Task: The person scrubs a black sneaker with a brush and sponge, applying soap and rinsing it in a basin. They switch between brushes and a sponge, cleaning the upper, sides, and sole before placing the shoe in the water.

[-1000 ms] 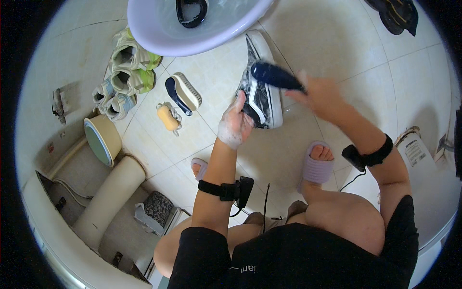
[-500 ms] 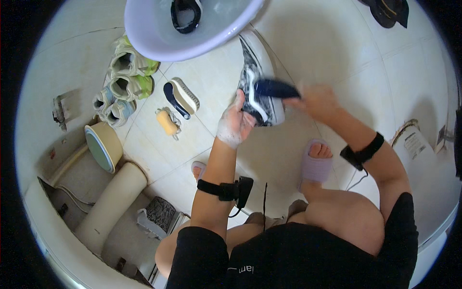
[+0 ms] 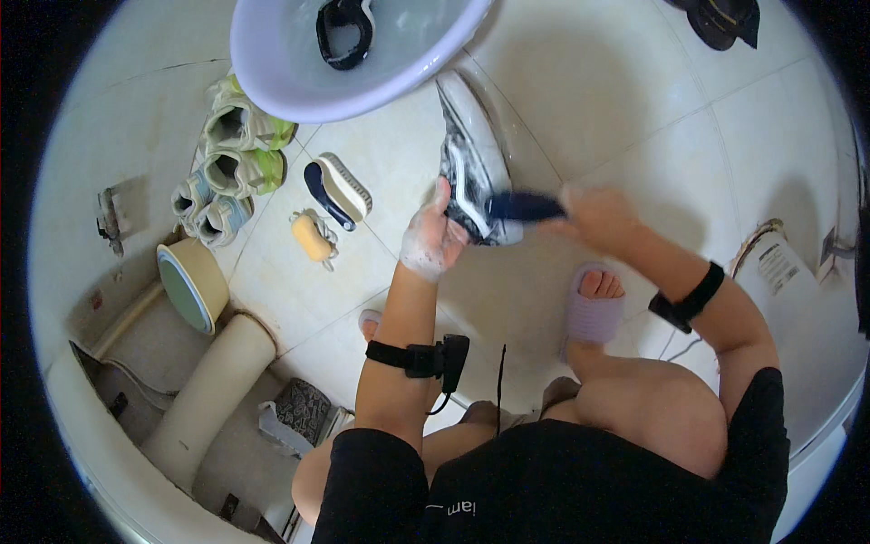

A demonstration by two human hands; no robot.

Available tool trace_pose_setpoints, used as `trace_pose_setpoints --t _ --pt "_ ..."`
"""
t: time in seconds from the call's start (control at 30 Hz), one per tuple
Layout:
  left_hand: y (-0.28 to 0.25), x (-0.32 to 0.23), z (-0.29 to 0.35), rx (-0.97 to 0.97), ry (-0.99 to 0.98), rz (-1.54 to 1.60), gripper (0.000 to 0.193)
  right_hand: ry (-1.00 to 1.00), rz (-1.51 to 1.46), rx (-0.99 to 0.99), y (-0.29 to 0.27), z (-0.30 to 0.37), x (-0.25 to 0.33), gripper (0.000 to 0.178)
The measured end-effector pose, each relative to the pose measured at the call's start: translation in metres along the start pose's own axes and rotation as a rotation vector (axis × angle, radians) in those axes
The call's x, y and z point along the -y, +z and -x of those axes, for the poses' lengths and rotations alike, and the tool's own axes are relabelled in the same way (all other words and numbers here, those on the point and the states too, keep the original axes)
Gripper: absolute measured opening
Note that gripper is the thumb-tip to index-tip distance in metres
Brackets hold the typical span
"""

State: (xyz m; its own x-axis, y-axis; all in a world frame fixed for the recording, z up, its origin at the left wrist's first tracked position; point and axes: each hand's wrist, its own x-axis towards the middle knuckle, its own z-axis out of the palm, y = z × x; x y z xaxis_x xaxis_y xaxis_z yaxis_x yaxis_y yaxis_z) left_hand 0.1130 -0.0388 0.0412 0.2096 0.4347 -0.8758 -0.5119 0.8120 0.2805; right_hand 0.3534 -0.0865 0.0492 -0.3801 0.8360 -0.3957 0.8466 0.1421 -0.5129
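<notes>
A black-and-white sneaker (image 3: 472,145) with a thick white sole is tilted on its side above the tiled floor, toe pointing away from me. My left hand (image 3: 433,241), covered in suds, is closed around its heel end. In my right hand (image 3: 600,218), blurred by motion, is a dark blue scrubbing brush (image 3: 527,207). The brush lies against the sneaker's side near the heel; its bristles are hidden. Another dark shoe (image 3: 344,36) sits in the water of a pale purple basin (image 3: 362,111) beyond the sneaker.
On the floor at left lie a second brush (image 3: 339,189) and a yellow soap bar (image 3: 313,238). Several light sneakers (image 3: 237,150) line the left wall, near a cream bucket (image 3: 201,281) and a thick pipe (image 3: 213,390). Dark footwear (image 3: 718,23) lies at far right.
The brush and my right hand have moved nearer to me, toward the sneaker's heel. The sneaker and my left hand have shifted slightly left.
</notes>
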Motion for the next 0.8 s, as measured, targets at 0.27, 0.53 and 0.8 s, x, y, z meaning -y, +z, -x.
trace_pose_setpoints --t 0.27,0.53,0.8 --pt "0.002 -0.006 -0.004 0.031 0.224 -0.714 0.034 0.167 -0.047 0.068 -0.013 -0.002 0.006 0.063" --pt "0.023 -0.007 0.012 0.043 0.560 -1.195 0.026 0.230 -0.082 -0.082 -0.047 -0.011 0.006 0.065" --pt "0.023 -0.016 0.018 0.033 0.548 -1.308 0.027 0.403 -0.117 -0.024 -0.059 -0.012 -0.002 0.067"
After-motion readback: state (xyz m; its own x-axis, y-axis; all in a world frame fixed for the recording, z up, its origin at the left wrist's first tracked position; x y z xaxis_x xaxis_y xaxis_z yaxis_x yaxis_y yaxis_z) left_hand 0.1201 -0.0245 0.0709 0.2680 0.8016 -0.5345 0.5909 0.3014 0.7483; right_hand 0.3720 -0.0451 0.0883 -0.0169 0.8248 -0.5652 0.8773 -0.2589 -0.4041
